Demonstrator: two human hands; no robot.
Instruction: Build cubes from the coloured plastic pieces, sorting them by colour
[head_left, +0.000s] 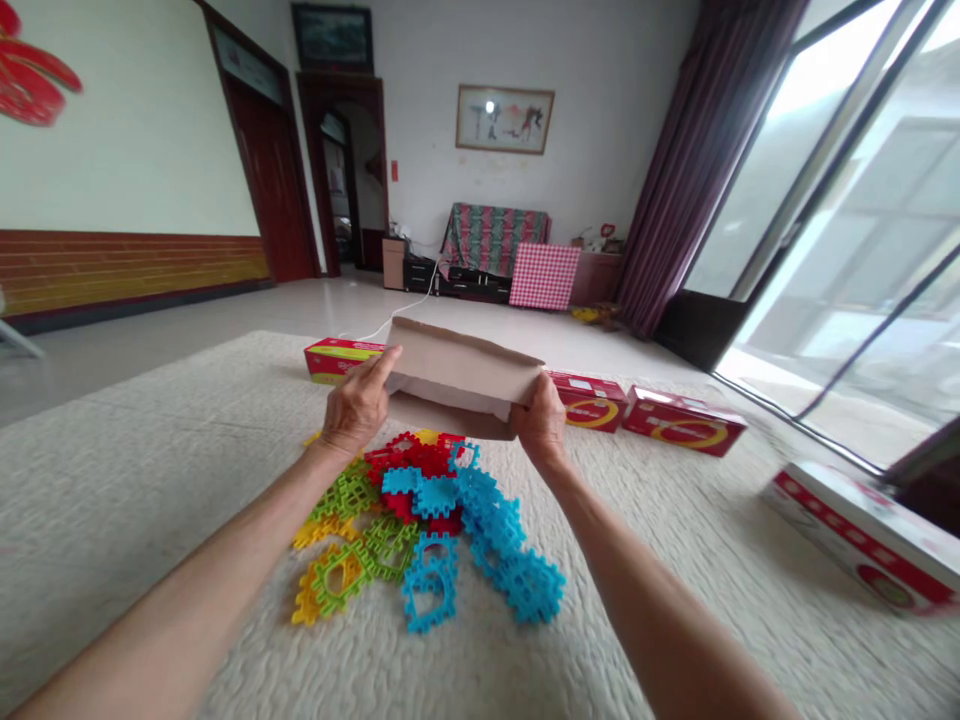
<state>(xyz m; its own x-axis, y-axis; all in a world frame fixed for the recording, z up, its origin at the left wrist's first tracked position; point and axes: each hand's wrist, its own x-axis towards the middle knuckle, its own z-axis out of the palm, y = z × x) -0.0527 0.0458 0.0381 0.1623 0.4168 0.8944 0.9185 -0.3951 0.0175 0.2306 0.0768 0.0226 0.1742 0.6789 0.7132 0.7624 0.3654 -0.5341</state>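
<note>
Both my hands grip an open cardboard box, its plain brown-grey inside facing me. My left hand is closed on the box's left end, and my right hand is closed on its right end. The box is tilted, its open side toward me, just beyond a heap of plastic interlocking pieces. In that heap lie blue pieces, red pieces, green pieces and yellow pieces. Neither hand touches the heap.
A red and green box lies behind my left hand. To the right are two red boxes, one nearer and one farther right, plus a white and red carton. All rest on a pale quilted mat.
</note>
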